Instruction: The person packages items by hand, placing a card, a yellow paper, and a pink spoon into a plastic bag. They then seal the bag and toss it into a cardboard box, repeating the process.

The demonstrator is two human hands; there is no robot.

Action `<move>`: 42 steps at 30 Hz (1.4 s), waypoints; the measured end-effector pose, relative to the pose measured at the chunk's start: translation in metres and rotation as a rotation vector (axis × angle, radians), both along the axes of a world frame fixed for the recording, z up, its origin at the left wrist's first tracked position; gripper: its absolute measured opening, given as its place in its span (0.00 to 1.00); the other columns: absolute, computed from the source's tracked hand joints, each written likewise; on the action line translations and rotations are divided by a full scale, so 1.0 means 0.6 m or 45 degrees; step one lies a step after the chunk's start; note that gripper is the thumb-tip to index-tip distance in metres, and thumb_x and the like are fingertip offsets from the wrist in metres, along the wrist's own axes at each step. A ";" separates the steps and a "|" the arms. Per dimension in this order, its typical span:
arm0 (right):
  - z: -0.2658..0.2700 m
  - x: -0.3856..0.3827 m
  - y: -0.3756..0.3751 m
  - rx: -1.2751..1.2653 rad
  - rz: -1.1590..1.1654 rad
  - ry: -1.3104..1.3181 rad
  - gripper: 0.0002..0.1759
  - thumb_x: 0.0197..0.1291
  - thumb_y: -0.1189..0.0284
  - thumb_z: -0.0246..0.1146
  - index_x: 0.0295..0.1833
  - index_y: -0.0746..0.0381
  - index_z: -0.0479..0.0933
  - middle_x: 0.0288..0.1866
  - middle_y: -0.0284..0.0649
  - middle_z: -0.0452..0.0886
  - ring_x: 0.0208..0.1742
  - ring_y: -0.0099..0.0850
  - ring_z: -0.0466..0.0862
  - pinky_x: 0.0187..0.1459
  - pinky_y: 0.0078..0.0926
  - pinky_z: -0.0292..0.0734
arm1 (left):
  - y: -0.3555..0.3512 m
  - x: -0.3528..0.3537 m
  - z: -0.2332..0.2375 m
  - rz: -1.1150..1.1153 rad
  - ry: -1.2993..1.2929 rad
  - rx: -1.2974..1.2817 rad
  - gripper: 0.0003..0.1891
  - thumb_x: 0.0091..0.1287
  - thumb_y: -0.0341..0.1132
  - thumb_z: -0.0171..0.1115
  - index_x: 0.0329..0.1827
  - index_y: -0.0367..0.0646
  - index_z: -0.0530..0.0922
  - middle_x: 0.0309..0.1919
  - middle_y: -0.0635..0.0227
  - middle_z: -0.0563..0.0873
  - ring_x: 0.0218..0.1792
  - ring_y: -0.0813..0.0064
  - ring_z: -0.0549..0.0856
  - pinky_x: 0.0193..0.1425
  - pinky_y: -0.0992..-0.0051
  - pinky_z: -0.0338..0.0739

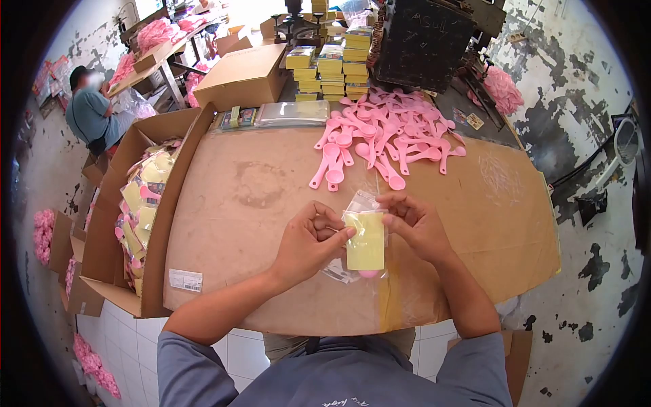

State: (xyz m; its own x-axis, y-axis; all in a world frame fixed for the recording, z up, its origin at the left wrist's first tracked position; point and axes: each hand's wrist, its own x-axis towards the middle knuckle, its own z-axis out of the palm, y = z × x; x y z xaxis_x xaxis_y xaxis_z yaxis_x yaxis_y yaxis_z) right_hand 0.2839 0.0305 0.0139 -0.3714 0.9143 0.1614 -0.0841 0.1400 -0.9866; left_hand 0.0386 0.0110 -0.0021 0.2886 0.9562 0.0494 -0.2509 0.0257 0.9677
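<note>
Above the cardboard-covered table, a clear plastic bag with a pale yellow card is held upright between my hands. A bit of pink shows below the card at the bag's lower end, probably part of a spoon. My left hand pinches the bag's left edge between thumb and fingers. On the other side, my right hand has its fingers closed at the top right edge. More clear plastic lies under the bag. Beyond my hands spreads a heap of pink spoons.
To the left stands an open carton filled with bagged cards and spoons. Card stacks, a pile of clear bags and a closed box line the far side, beside a dark machine. Another person sits back left.
</note>
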 end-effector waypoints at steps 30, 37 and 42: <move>0.020 0.128 0.022 0.182 -0.257 -1.272 0.26 0.52 0.67 0.81 0.54 0.64 0.82 0.48 0.44 0.82 0.51 0.39 0.84 0.54 0.38 0.80 | 0.061 -0.032 0.001 0.259 1.065 0.609 0.17 0.67 0.43 0.75 0.52 0.42 0.87 0.37 0.69 0.87 0.31 0.77 0.83 0.38 0.74 0.78; 0.005 0.146 0.045 -0.034 -0.243 -1.058 0.19 0.53 0.76 0.79 0.49 0.66 0.82 0.42 0.38 0.80 0.40 0.29 0.81 0.44 0.32 0.79 | 0.053 -0.012 -0.024 0.145 1.122 0.661 0.17 0.62 0.38 0.80 0.50 0.41 0.86 0.37 0.68 0.84 0.31 0.76 0.82 0.39 0.73 0.78; 0.042 0.139 0.033 0.218 -0.188 -0.966 0.11 0.60 0.79 0.75 0.46 0.66 0.82 0.42 0.36 0.79 0.41 0.25 0.80 0.41 0.27 0.77 | 0.050 -0.035 -0.004 0.002 0.765 0.153 0.12 0.67 0.35 0.77 0.47 0.38 0.87 0.33 0.71 0.86 0.31 0.85 0.81 0.37 0.78 0.75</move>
